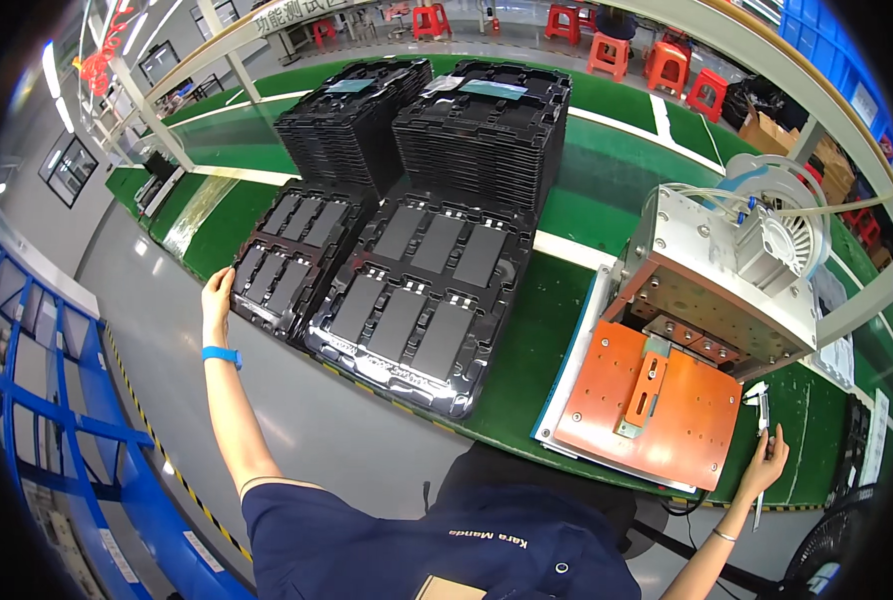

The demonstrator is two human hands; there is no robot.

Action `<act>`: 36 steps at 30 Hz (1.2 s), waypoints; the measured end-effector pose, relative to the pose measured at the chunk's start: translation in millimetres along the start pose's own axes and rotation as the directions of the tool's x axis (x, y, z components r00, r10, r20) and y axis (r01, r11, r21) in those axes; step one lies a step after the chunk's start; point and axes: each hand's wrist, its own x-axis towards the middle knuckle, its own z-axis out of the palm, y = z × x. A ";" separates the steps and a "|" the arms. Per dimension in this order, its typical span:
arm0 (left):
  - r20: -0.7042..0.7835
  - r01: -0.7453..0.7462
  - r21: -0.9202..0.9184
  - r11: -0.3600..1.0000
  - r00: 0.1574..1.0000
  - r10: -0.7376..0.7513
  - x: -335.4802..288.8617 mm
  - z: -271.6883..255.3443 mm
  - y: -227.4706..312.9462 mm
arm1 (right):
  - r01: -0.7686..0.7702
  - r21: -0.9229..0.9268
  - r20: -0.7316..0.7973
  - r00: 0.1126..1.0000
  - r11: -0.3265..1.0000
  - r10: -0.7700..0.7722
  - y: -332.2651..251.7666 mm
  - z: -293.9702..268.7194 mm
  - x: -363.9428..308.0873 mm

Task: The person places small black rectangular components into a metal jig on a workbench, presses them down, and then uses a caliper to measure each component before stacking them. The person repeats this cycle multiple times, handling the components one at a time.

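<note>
My left hand (219, 295), with a blue band at its wrist, is at the left edge of the nearer-left black tray (285, 245); its fingers close on that edge. In this tray lie several flat dark grey rectangular pieces (286, 286). A second black tray (455, 398) beside it holds several larger pieces of the same kind (358, 308). On the far right, my right hand (766, 462) closes around a caliper (763, 408). The caliper's jaws point away from me, and its thin end shows below the hand. The fingers partly hide its middle.
Left of my right hand stands a press-like metal fixture (707, 270) with an orange base plate (607, 395). Tall stacks of black trays (477, 150) rise behind the filled trays on the green bench (527, 340). A black fan (837, 550) is at lower right, blue shelving (57, 400) at left.
</note>
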 end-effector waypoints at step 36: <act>0.462 -0.435 0.604 0.668 0.874 0.152 -126.4 194.7 266.7 | 0.949 0.124 0.236 -0.314 -0.291 -0.920 -542.8 131.0 1.7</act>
